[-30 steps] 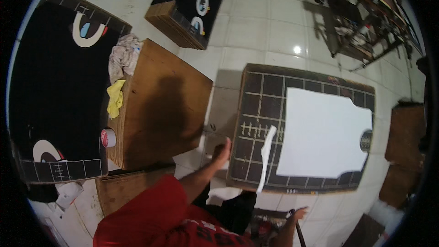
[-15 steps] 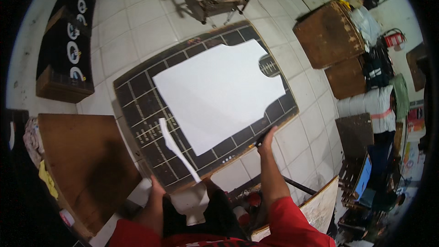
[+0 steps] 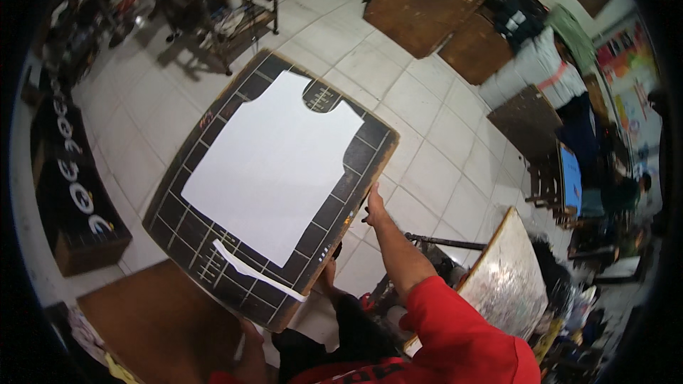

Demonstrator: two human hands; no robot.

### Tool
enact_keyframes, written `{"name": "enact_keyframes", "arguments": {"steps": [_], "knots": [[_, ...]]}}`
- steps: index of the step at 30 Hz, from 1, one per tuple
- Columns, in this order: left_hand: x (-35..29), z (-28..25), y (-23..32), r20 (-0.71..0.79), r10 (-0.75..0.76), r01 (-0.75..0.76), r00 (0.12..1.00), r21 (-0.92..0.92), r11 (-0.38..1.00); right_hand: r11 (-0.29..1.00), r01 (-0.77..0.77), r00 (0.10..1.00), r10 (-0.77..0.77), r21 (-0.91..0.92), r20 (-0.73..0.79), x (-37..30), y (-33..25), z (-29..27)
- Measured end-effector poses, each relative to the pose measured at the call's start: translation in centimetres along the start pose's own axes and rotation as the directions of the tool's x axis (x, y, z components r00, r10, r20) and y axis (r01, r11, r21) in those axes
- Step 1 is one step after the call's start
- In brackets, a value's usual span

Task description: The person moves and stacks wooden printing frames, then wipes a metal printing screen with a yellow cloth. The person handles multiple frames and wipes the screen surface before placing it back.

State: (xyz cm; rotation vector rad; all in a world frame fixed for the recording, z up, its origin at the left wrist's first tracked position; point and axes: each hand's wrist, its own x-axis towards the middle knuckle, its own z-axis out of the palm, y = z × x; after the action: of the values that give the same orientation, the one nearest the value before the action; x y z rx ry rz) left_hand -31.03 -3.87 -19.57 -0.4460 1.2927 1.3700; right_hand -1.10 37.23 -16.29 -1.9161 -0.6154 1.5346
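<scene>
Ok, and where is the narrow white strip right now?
In the head view, low and left of centre: the strip lies on the dark board, just below the white shirt shape, its right end at the board's edge.

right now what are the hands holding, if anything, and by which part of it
The dark gridded board: the right hand appears to grip its right edge; the left hand is at its near edge, hold unclear.

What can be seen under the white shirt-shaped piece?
The dark gridded board lies under the white shirt-shaped piece. Its grid lines show around the edges, and pale marks show in the neckline notch. Whatever the piece covers cannot be seen.
</scene>
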Motion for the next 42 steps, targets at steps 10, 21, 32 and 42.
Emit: {"name": "enact_keyframes", "arguments": {"steps": [10, 21, 32, 42], "knots": [[2.9, -3.6, 11.1, -0.08, 0.677, 0.036, 0.731, 0.996, 0.078, 0.912, -0.046, 0.686, 0.326, -0.408, 0.651, -29.6, 17.6, -13.9], [-9.5, 24.2, -4.2, 0.709, 0.183, -0.644, 0.681, 0.698, -0.313, 0.843, -0.079, 0.715, 0.42, 0.533, -0.559, -57.6, 51.3, -26.5], [-19.5, 31.4, -26.8, 0.632, -0.596, -0.869, 0.495, 0.343, -0.358, 0.343, 0.045, 0.35, 0.874, 0.938, -0.336, -70.5, 57.2, -11.0], [-23.4, 28.8, -29.3, 0.635, -0.704, -0.91, 0.319, -0.004, -0.415, -0.153, 0.465, 0.24, 0.97, 0.872, 0.042, -70.4, 54.7, 7.8]]}}
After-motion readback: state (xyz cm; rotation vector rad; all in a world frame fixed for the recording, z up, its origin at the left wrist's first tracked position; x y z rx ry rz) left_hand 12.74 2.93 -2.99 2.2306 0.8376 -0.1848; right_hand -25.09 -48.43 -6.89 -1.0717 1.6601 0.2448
